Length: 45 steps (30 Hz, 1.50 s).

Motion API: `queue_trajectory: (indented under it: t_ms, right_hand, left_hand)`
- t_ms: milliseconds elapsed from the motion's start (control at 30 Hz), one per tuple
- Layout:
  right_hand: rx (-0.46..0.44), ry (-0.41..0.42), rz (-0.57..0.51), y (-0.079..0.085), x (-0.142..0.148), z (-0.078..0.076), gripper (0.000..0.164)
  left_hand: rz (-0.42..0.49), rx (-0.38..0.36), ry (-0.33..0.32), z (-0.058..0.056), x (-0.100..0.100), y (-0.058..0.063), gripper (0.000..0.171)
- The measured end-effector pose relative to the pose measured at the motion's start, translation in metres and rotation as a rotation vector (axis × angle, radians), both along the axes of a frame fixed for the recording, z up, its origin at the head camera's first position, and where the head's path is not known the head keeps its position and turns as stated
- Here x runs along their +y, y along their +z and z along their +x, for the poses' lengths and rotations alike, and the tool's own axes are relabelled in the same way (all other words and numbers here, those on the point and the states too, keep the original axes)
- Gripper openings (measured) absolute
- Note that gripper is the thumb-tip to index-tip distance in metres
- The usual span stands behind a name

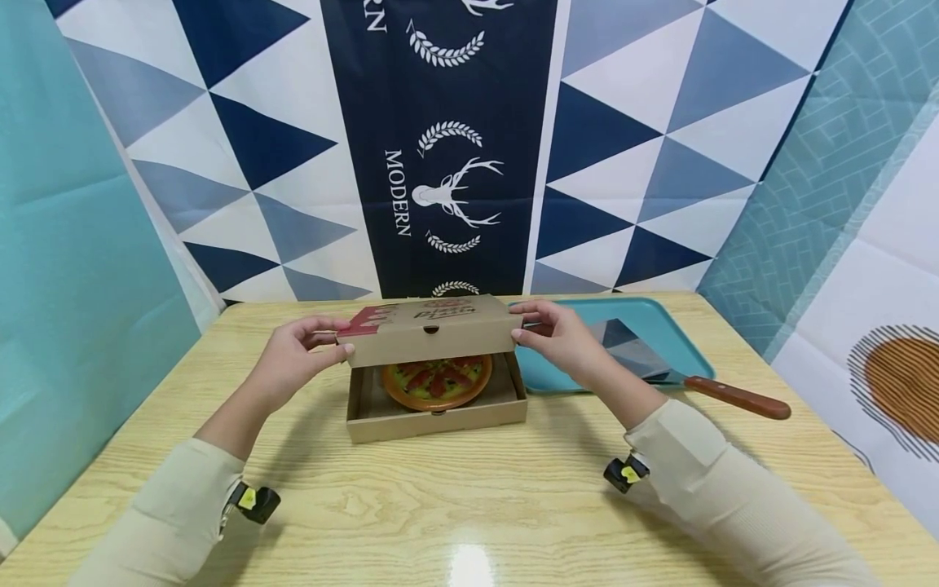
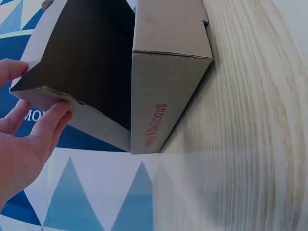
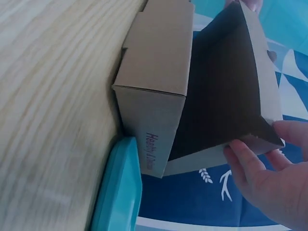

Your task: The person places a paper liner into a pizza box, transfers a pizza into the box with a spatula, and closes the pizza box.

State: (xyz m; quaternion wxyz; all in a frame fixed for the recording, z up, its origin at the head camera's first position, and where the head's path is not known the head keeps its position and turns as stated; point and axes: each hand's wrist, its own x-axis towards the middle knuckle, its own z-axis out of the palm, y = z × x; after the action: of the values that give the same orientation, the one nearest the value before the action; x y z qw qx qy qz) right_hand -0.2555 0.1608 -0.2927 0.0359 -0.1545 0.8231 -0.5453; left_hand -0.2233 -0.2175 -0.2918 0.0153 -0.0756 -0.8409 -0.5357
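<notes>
A cardboard pizza box (image 1: 440, 428) sits on the table with its lid (image 1: 433, 340) raised partway, tilted up from the back edge. At the lid's front left corner, my left hand (image 1: 297, 359) holds it with the thumb on the front face and fingers along the side. The opposite front corner is pinched in my right hand (image 1: 561, 338). Under the lid lies a round pizza (image 1: 438, 380) with an orange rim; its back part is hidden. Both wrist views show the lid's dark inside (image 2: 91, 53) and the fingers at its corners.
To the right of the box lies a teal tray (image 1: 645, 310). On it rests a pizza server with a flat metal blade (image 1: 627, 346), its wooden handle (image 1: 741, 399) sticking out past the tray's front right edge. A patterned cloth (image 1: 455, 163) hangs behind the table.
</notes>
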Motion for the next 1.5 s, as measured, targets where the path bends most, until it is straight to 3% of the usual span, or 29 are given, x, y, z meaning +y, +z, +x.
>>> queue_trajectory:
  t_ms: [433, 867, 1100, 1500]
  right_hand:
    - [0.078, 0.037, 0.134, -0.014, 0.006, 0.004, 0.033]
    - [0.029, 0.063, 0.183, -0.023, 0.004, 0.007, 0.028]
    - [0.01, 0.047, 0.224, -0.026, 0.003, 0.005, 0.028]
    - [0.056, 0.068, 0.292, -0.022, 0.002, 0.01, 0.027]
  left_hand:
    - [-0.087, 0.002, -0.041, 0.006, 0.004, -0.012, 0.048]
    - [-0.223, 0.068, -0.069, 0.01, 0.009, -0.03, 0.041]
    - [-0.306, 0.081, -0.071, 0.012, 0.012, -0.032, 0.039]
    - [-0.343, 0.088, -0.078, 0.015, 0.013, -0.032, 0.041]
